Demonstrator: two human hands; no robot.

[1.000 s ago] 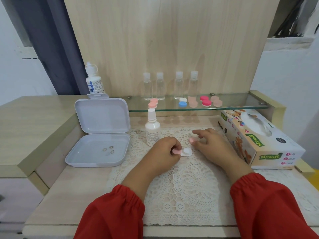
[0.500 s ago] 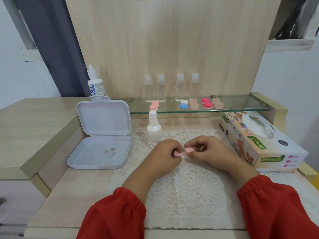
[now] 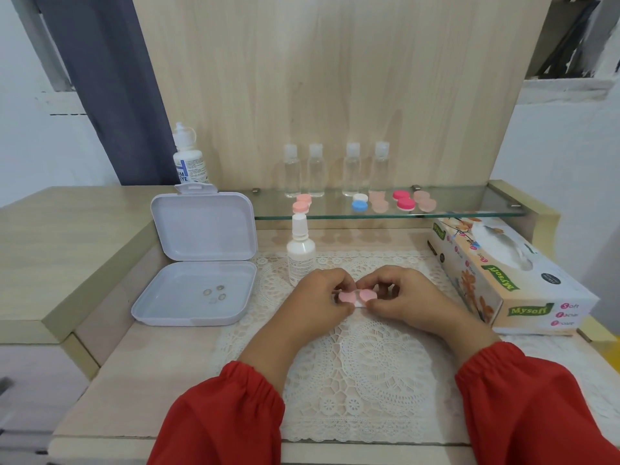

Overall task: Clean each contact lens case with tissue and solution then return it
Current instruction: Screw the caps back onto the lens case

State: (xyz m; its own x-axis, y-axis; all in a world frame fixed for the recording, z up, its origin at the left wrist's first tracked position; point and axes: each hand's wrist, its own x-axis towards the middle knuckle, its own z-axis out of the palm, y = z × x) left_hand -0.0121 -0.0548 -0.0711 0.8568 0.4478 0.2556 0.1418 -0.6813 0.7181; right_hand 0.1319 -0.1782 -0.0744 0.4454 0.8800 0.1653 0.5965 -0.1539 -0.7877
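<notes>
Head view shows, at frame centre, the left hand (image 3: 318, 297) gripping the small pink-capped white contact lens case (image 3: 355, 297) while the right hand (image 3: 396, 295) pinches its right cap, best turned gently with the case held level.

Left hand (image 3: 318, 297) and right hand (image 3: 399, 297) pinch pink contact lens case (image 3: 355, 296); lace mat (image 3: 362, 364) beneath.

A pale wooden desk (image 3: 161, 380) carries a white lace doily (image 3: 362, 380), an open white plastic box (image 3: 198, 260), a white solution bottle (image 3: 301, 251) and a Mysoft tissue box (image 3: 510, 280). On the glass shelf (image 3: 469, 204) behind stand four clear bottles (image 3: 335, 169) and several contact lens cases (image 3: 402, 199).
</notes>
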